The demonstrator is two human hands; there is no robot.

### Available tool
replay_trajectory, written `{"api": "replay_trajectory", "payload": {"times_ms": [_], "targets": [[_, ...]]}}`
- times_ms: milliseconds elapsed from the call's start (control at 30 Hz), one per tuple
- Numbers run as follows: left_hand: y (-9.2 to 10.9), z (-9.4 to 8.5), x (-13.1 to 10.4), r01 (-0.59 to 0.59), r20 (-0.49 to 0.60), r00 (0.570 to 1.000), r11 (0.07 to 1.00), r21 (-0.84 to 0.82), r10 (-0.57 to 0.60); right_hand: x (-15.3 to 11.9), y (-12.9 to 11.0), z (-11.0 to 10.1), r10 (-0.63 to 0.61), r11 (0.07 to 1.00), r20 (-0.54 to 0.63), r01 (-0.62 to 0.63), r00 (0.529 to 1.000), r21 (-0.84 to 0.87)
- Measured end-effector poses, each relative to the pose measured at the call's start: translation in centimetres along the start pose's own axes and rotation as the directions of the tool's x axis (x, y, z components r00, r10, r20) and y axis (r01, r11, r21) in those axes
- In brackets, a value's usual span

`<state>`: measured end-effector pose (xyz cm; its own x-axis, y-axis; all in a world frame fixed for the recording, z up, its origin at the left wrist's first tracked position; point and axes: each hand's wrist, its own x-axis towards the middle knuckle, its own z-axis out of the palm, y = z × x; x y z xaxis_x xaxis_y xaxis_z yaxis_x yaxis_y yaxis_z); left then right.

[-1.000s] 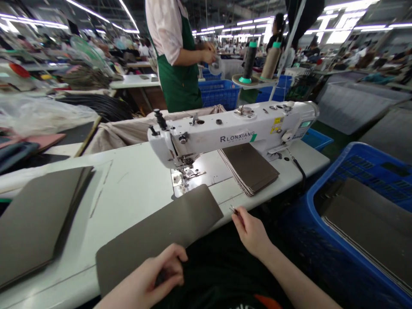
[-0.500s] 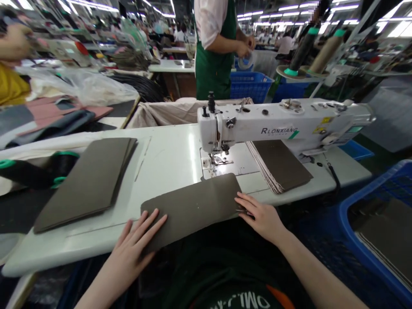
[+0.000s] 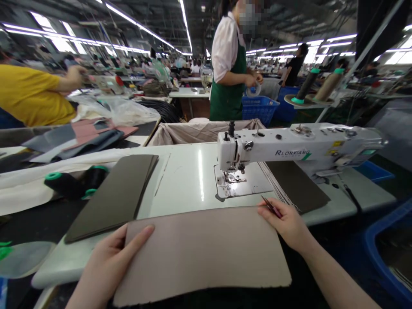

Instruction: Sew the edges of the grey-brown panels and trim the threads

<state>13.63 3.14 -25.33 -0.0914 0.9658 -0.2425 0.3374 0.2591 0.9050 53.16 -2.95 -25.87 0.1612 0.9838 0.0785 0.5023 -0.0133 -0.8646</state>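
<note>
**Pale sheet flat at the worktop's near edge, not yet at the needle**

Busy sewing hall under long strip lights, rows of benches running back. Up front, a white worktop (image 3: 186, 171) carrying a white industrial sewing machine (image 3: 289, 146), needle and presser foot (image 3: 232, 176) bare over the plate.

Lying across the near edge, and overhanging it toward the body: a large pale tan sheet of leather-like material (image 3: 206, 253), flat, its far edge just short of the machine's plate. Left hand (image 3: 109, 262) mostly open at the sheet's left edge, thumb laid on top, fingers stretched out, pressing rather than gripping. Right hand (image 3: 286, 223) resting on the far right corner, closed on a thin metal hand tool (image 3: 272, 207) pinched between thumb and forefinger, tip pointing away.

To the left, a neat stack of dark grey-brown sheets (image 3: 116, 193); beside it, black thread cones with green ends (image 3: 74, 182). To the right, under the machine's arm, a second fanned stack of dark sheets (image 3: 296, 184). Blue plastic crate (image 3: 386, 240) at far right, low.

Judging by the layout: sheet spread and steadied, nothing under the foot yet, no seam visible on its upper face. Impossible to tell which stack is finished work.

Behind the worktop, a standing person in a green apron (image 3: 230, 73); at far left, a person in a yellow shirt (image 3: 32, 94).
</note>
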Motion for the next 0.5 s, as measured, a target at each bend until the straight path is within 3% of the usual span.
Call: {"api": "replay_trajectory", "payload": {"times_ms": [67,167,400,467,500], "targets": [[0.9,0.0,0.0,0.098,0.042,0.995,0.99,-0.1,-0.094,0.4,-0.5,0.1,0.021,0.999,0.021,-0.021,1.0,0.031],[1.5,-0.2,0.1,0.147,0.057,0.989,0.975,-0.169,-0.139,1.0,-0.5,0.5,0.037,0.997,0.031,-0.039,0.999,0.062],[2.3,-1.1,0.9,0.095,0.137,0.987,0.989,-0.114,-0.079,2.0,0.4,1.9,0.064,0.995,0.082,-0.069,0.995,0.071],[3.8,-2.3,1.4,-0.015,0.026,1.0,1.0,-0.018,0.016,2.2,0.5,2.3,0.048,0.996,0.059,-0.052,0.997,0.072],[4.9,-3.1,1.7,-0.094,-0.103,0.99,0.993,0.068,0.101,2.3,0.5,2.5,0.045,0.996,0.047,-0.048,0.998,0.08]]}}
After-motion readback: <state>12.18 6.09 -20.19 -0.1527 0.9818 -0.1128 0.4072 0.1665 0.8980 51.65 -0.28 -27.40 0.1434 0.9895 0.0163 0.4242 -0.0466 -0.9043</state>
